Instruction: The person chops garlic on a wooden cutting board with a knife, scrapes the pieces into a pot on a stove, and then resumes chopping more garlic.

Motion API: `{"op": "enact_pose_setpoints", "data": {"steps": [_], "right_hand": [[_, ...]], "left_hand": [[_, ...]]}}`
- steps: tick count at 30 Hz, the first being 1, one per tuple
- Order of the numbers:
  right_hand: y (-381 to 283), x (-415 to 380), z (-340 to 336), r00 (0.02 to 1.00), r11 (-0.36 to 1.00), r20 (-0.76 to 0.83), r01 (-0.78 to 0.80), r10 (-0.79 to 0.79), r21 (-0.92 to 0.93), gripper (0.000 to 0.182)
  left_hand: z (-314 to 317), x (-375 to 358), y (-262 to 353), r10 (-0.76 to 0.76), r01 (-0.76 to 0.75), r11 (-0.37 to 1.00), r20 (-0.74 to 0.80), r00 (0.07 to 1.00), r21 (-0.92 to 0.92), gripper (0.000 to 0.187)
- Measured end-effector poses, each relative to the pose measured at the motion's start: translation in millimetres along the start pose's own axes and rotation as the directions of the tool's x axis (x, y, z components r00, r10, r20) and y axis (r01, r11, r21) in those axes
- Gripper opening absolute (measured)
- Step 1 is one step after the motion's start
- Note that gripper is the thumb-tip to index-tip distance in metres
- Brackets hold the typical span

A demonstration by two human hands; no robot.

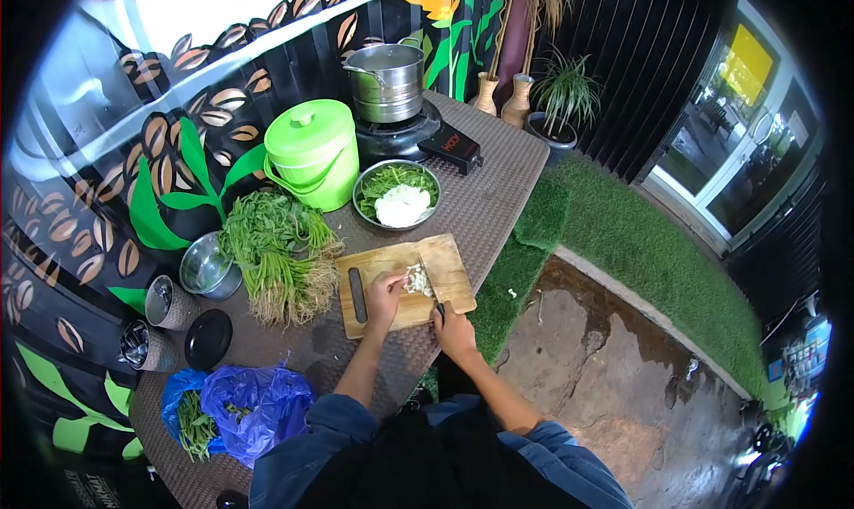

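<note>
A wooden cutting board lies near the table's edge, with small chopped white pieces on it. My right hand is closed round the dark handle of a knife, at the board's lower edge. The blade is hard to make out beside the pieces. My left hand rests over the board just left of the pieces, its fingers drawn together; what they hold, if anything, is too small to name. Beyond the board stands a bowl with green leaves and white slices.
A bundle of rooted greens lies left of the board, near a metal bowl. A green lidded bucket and a pot on a stove stand behind. Blue bags and a black lid lie at left.
</note>
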State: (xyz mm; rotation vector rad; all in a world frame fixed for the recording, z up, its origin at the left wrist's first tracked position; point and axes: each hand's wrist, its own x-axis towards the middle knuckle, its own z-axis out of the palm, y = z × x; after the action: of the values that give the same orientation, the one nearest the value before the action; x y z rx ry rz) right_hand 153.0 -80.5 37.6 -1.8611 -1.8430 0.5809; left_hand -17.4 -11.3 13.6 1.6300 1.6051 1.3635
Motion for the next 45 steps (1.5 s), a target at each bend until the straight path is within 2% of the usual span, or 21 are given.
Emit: {"op": "enact_pose_setpoints", "data": {"steps": [2,5,9,11,12,14,16,18,21,22,24,27,31,36,40,45], "right_hand": [[-9.8,-0.7,2.2,0.999,0.999,-0.002,0.042,-0.042,-0.002,0.032],[-25.0,3.1,-1.8,0.988,0.996,0.127,0.085,-0.086,0.015,0.034],[-15.4,5.1,5.0,0.992,0.989,0.075,0.091,-0.1,0.117,0.033],[-4.9,7.9,2.3,0.999,0.978,-0.001,0.048,-0.049,0.204,0.032],[3.6,9.7,2.7,0.999,0.979,0.001,0.049,-0.05,0.199,0.032],[21.2,13.9,1.4,0.994,0.978,-0.093,0.077,-0.059,0.196,0.031],[22.3,11.1,-10.6,0.999,0.977,-0.052,0.026,-0.015,0.212,0.031],[23.2,6.3,-14.2,0.999,0.995,0.011,-0.053,0.052,0.09,0.031],[22.6,1.8,-13.0,0.999,0.995,0.004,-0.038,0.038,0.092,0.031],[20.6,-0.2,-13.0,1.0,0.995,0.004,-0.031,0.031,0.093,0.031],[18.5,-0.6,-12.6,0.999,0.997,0.023,-0.029,0.027,0.075,0.031],[15.1,0.5,-13.1,0.999,0.999,0.048,-0.019,0.018,0.026,0.031],[9.8,3.8,-16.9,0.993,0.998,0.102,-0.06,0.06,-0.004,0.036],[13.2,14.5,-25.4,0.988,0.999,0.15,-0.04,0.039,-0.001,0.04],[19.7,22.1,-33.9,0.979,1.0,0.205,-0.012,0.011,0.0,0.042],[17.6,8.0,-28.5,0.981,1.0,0.195,-0.017,0.02,-0.018,0.04]], "left_hand": [[-5.1,-3.5,1.2,0.019,-0.02,1.0,-0.019,1.0,-0.022,0.016],[-16.4,-4.7,11.3,0.031,-0.034,0.998,-0.052,0.998,-0.046,0.015],[-15.3,-5.7,10.1,0.085,-0.086,0.992,-0.021,0.996,-0.095,0.012],[-8.8,-7.5,18.2,0.149,-0.149,0.989,0.024,0.988,-0.002,0.014],[-3.9,-7.7,23.3,0.146,-0.146,0.989,0.022,0.989,-0.006,0.014],[8.7,-7.0,36.0,0.227,-0.232,0.963,0.054,0.972,0.137,0.014],[21.1,-6.6,34.2,0.199,-0.208,0.973,0.085,0.976,0.104,0.013],[28.3,-5.3,30.5,0.384,-0.419,0.876,0.179,0.906,0.241,0.011],[29.1,-8.6,25.7,0.399,-0.443,0.864,0.21,0.892,0.239,0.009],[28.1,-11.4,24.3,0.396,-0.441,0.864,0.214,0.893,0.242,0.009],[23.5,-16.4,25.0,0.393,-0.421,0.901,0.211,0.895,0.106,0.011],[19.6,-23.0,31.8,0.408,-0.423,0.902,0.149,0.901,0.084,0.014],[18.1,-23.4,22.3,0.454,-0.473,0.878,0.178,0.873,0.079,0.015],[25.1,-23.3,25.7,0.304,-0.329,0.933,0.172,0.937,0.145,0.014],[26.6,-24.9,29.8,0.321,-0.335,0.937,0.128,0.938,0.101,0.012],[33.6,-16.2,17.0,0.322,-0.343,0.925,0.138,0.937,0.166,0.01]]}}
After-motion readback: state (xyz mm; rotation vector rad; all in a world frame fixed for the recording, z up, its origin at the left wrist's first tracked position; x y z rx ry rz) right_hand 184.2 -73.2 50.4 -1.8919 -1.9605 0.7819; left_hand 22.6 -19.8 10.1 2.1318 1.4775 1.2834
